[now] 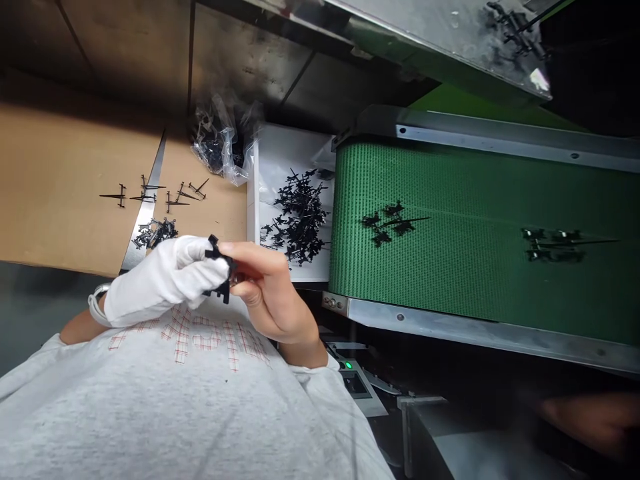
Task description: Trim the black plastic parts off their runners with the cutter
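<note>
My left hand [167, 277], in a white glove, is closed around a small black plastic part [223, 293] close to my chest. My right hand [275, 290] is bare, its thumb and fingers pinched against the right side of the same part. Part of the piece is hidden behind the gloved fingers. Just beyond the glove lies a small heap of dark clips [156, 233] on the cardboard-covered table [60, 200]. Several thin black sprue pieces [145, 193] lie farther back there.
A white box [253, 200] holds a pile of black moulded parts [300, 217]. Behind it sits a clear plastic bag [225, 143]. On the right, a green conveyor belt [465, 200] carries black parts [393, 222], and a metal shelf [450, 40] overhangs it. A blurred hand [593, 420] shows at lower right.
</note>
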The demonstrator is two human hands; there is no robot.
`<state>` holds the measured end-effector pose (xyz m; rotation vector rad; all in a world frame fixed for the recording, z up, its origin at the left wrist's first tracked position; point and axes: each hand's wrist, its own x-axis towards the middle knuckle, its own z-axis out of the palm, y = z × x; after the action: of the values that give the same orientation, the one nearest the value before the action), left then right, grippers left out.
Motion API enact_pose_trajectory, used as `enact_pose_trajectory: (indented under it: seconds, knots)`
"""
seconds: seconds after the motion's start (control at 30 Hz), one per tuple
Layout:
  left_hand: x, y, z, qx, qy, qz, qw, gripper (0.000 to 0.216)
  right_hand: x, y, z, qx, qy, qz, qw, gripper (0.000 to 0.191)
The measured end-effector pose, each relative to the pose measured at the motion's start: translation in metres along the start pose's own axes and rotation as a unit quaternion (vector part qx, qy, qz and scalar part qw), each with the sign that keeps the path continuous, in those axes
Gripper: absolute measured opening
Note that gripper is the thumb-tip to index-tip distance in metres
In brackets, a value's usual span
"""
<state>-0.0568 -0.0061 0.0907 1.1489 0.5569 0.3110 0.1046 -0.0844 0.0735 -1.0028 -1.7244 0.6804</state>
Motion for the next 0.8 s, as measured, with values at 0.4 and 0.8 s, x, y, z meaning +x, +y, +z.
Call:
enact_pose_trajectory:
  seconds: [0.4, 0.8]
  knots:
    - [-0.004, 0.006, 0.001, 0.024, 0.017, -0.003, 1.0, 0.061, 0.002, -0.002, -0.006, -0.06, -0.018, -0.015, 0.998, 0.039]
    - [-0.001, 0.011, 0.003, 0.041, 0.035, -0.023, 0.998, 0.06, 0.002, 0.0, -0.003, 0.045, -0.003, 0.007, 0.999, 0.035]
